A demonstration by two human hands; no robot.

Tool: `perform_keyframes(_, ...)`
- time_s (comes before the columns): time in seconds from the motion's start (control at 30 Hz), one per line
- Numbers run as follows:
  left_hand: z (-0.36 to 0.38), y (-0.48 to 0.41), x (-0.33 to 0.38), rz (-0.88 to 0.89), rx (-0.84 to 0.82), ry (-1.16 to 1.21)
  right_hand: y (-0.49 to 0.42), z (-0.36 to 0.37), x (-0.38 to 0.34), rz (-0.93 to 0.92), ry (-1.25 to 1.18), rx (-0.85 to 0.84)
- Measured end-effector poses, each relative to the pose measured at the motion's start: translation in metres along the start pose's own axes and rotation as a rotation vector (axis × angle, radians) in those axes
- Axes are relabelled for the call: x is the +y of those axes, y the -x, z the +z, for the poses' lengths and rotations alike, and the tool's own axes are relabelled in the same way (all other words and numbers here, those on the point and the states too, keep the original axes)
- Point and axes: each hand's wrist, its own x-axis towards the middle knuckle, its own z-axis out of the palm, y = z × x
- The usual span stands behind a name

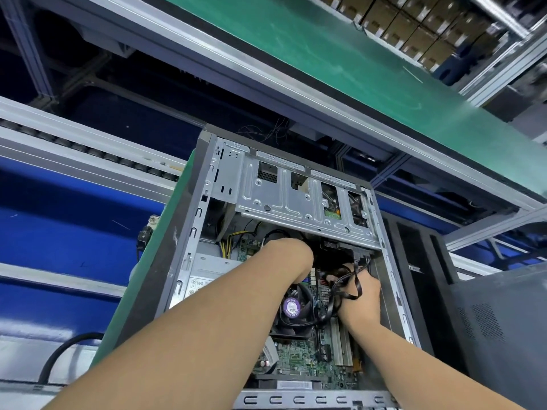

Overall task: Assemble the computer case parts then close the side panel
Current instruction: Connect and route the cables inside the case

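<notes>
Bare metal frames the open computer case (pixel 225 179), which lies on its side on the green belt (pixel 118 315) with both hands inside. The left hand (pixel 291 255) reaches under the drive cage (pixel 296 199) (its fingers are hidden, so I cannot tell their state). The right hand (pixel 359 300) curls round the black cables (pixel 356 279) beside the fan (pixel 291 307).

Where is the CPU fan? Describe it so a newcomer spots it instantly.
Look inside the open computer case, on the green motherboard. Beside the right hand sits the black round fan. Only it carries a purple circular sticker at its hub.
</notes>
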Motion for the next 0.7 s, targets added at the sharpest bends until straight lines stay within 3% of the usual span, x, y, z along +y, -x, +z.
perform_keyframes(0.23, -0.001, 0.000, 0.000, -0.017, -0.006, 0.041, 0.002, -0.003, 0.006, -0.222, 0.141, 0.001)
perform_keyframes(0.37, -0.001, 0.000, -0.001, -0.010, -0.008, 0.053, -0.005, 0.005, 0.006, -0.099, 0.170, 0.096)
perform_keyframes(0.53, -0.002, -0.003, 0.001, -0.013, -0.008, 0.052, 0.004, 0.003, 0.018, -0.065, -0.061, 0.062)
perform_keyframes(0.7, -0.001, -0.002, 0.003, -0.011, 0.002, 0.031, 0.000, 0.007, 0.000, 0.028, 0.030, 0.110)
